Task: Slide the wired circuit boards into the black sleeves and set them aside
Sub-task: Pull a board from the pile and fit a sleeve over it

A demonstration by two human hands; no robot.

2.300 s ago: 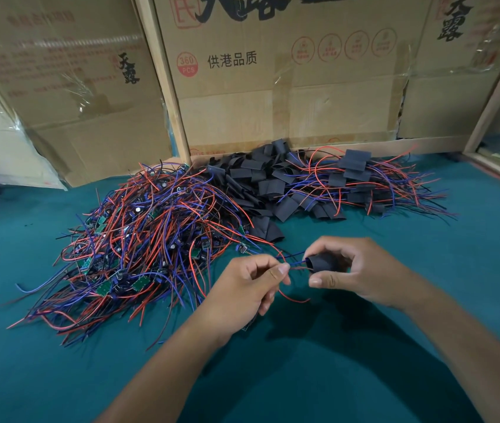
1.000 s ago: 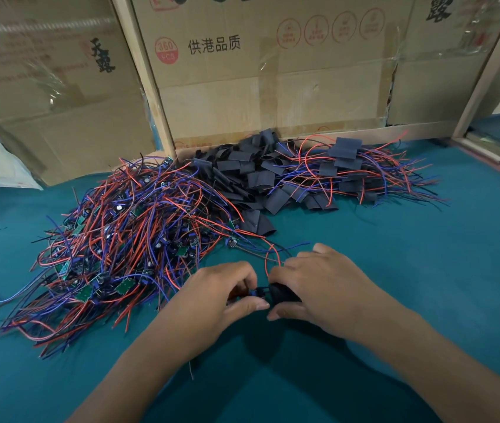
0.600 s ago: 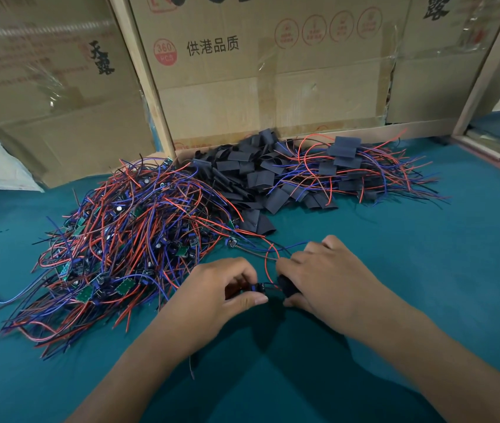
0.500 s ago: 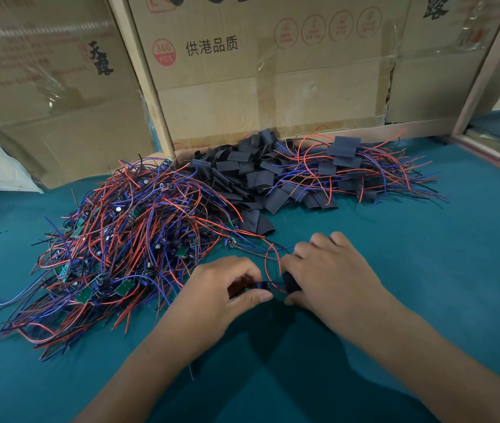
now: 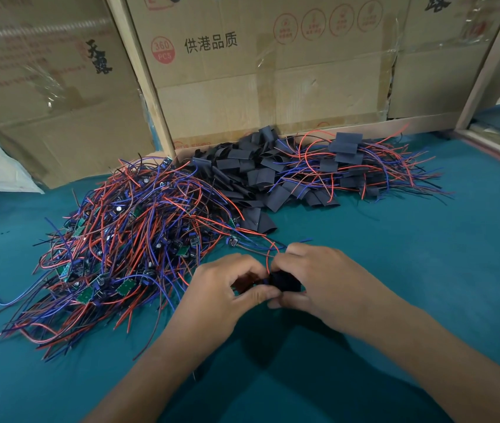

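Nearest, over the green table [image 5: 425,270], the two hands meet thumb to thumb. The right hand [image 5: 319,279] pinches a black sleeve [image 5: 284,280] between thumb and curled fingers. The left hand [image 5: 227,288] is curled around the wired board, which is hidden between its fingertips at the sleeve's mouth — only a red wire [image 5: 268,254] looping up between the hands shows. Half a second ago a small gap lay between the hands, with the board's end visible in it; now that gap has closed, so the board has probably gone most of the way into the sleeve. How deep it sits cannot be seen.

Farther off on the left lies the big tangle of bare boards [image 5: 114,239] with red and blue wires, waiting their turn. Beyond it, in the middle, sits the heap of empty sleeves [image 5: 242,175], and to the far right the finished pile [image 5: 364,169] — the place this piece should join once seated. Cardboard boxes [image 5: 273,87] stand along the far edge of the table.
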